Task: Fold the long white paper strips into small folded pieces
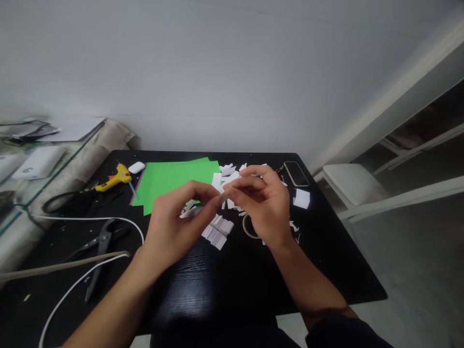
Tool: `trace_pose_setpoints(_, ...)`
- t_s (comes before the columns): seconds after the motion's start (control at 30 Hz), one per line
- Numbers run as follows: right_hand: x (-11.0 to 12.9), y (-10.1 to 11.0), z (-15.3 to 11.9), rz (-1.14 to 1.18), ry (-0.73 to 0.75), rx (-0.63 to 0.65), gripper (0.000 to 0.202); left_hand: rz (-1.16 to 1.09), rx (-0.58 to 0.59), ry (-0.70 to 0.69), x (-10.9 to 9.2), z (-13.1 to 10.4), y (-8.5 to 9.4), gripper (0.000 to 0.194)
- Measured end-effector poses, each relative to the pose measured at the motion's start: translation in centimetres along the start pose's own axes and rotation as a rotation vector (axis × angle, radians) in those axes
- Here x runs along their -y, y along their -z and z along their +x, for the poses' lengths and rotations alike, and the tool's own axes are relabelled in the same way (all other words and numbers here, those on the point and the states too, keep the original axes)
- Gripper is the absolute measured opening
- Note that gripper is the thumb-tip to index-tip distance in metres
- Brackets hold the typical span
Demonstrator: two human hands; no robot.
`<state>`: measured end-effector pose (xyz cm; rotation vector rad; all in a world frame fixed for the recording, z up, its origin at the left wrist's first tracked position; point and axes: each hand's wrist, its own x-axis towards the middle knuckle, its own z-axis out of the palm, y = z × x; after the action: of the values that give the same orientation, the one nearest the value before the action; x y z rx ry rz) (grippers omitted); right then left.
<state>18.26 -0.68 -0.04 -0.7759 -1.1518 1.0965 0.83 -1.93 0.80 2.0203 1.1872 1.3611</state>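
Note:
My left hand [183,212] and my right hand [266,203] meet above the middle of the black table, fingertips pinched together. Between them is a small piece of white paper [225,194], mostly covered by the fingers. Below the left fingers lie folded white paper pieces [219,231]. Behind the hands is a heap of white paper scraps [228,170], partly hidden by the right hand. A roll of tape [248,227] shows beside the right palm. Sheets of green paper [174,176] lie behind the left hand.
On the left are a yellow glue gun [116,178], a white case [137,167], pliers [103,241] and a loose white cable [119,220]. A phone [296,174] and a white paper square [301,198] lie at the right. A white stool [351,183] stands beyond the table [337,251].

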Motion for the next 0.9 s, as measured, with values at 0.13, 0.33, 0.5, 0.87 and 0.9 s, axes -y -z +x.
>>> trace_pose_setpoints(0.13,-0.07,0.01,0.01,0.002,-0.019,0.032,0.036,0.027,-0.021,-0.001,-0.13,-0.01,0.01,0.004)
trace_pose_setpoints(0.33,-0.30,0.00,-0.08,0.017,-0.006,0.081,0.036,0.054,-0.035,0.007,-0.26,-0.09,0.04,0.005)
trace_pose_setpoints(0.5,-0.14,-0.06,-0.07,0.007,0.000,0.075,0.036,0.055,-0.028,0.007,-0.20,-0.16,0.02,0.004)
trace_pose_setpoints(0.87,0.06,-0.40,-0.16,-0.060,0.056,0.008,0.025,-0.009,-0.015,0.048,-0.38,-0.10,-0.07,0.005)
trace_pose_setpoints(0.9,0.06,-0.42,-0.17,-0.067,0.051,0.008,0.025,-0.016,-0.014,0.054,-0.38,-0.08,-0.08,0.004)
